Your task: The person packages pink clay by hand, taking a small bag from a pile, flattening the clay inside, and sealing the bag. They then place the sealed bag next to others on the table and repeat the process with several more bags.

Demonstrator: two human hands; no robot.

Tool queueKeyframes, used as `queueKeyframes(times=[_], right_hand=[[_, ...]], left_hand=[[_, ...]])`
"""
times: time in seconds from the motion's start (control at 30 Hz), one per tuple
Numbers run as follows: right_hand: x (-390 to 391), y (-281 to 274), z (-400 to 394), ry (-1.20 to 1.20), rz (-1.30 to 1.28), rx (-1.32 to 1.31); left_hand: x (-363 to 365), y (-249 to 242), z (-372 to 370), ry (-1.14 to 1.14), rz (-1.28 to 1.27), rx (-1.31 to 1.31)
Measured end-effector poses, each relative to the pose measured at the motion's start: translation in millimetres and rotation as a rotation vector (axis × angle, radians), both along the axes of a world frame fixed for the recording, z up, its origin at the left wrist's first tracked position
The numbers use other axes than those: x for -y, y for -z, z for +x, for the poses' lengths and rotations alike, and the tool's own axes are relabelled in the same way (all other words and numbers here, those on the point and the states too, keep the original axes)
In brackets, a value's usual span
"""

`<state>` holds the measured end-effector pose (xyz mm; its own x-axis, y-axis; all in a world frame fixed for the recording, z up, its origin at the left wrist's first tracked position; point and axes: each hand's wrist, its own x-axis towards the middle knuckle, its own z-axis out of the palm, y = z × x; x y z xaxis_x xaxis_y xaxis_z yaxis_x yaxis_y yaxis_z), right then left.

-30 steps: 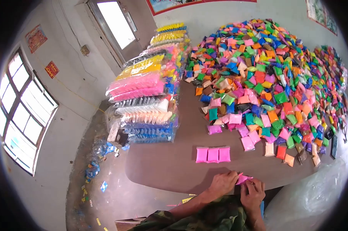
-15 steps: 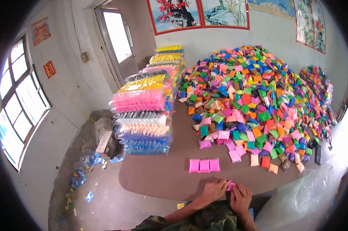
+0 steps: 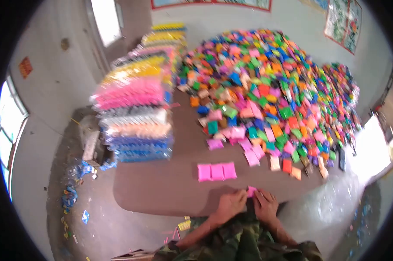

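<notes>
At the table's front edge, a small pink packet [image 3: 251,191] is pinched between my two hands. My left hand [image 3: 232,204] closes on its left side with the fingertips, and my right hand [image 3: 265,203] closes on its right side. Just beyond them, a row of three pink packets [image 3: 217,172], set side by side, lies flat on the brown table [image 3: 161,187]. The fingers hide part of the held packet.
A large heap of multicoloured packets [image 3: 266,91] covers the back and right. Stacked clear bags of sorted packets [image 3: 135,117] stand at the left. A clear plastic sheet [image 3: 318,204] hangs at the right edge. Scraps litter the floor.
The view has tilted down and shifted, so the table contents appear higher and further left. Both hands still grip the pink packet, and the row of three packets lies as before.
</notes>
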<state>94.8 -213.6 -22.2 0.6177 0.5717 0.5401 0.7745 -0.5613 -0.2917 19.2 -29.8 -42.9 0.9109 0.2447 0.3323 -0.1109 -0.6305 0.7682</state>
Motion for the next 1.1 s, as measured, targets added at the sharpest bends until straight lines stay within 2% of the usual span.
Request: queueKeyframes(times=[0.1, 0.2, 0.47, 0.57, 0.77, 0.97, 1.1], right_hand=[[2, 2, 2, -0.026, -0.009, -0.032], [2, 1, 3, -0.025, 0.001, -0.062], [1, 1, 8, -0.028, 0.035, -0.144], [1, 0, 12, -0.043, 0.044, -0.121], [2, -2, 17, -0.078, 0.072, -0.144], [8, 5, 16, -0.064, 0.161, -0.215], [10, 9, 20, -0.084, 0.208, -0.182]], left_hand=[[-2, -7, 2, -0.043, -0.035, -0.085], [-4, -9, -1, 0.008, -0.015, -0.111], [-6, -17, 2, 0.050, 0.032, -0.071], [-2, -13, 11, -0.007, 0.094, -0.047], [-6, -21, 42, -0.095, 0.191, -0.209], [9, -52, 22, -0.010, 0.186, -0.152], [9, -36, 25, 0.009, 0.272, -0.205]])
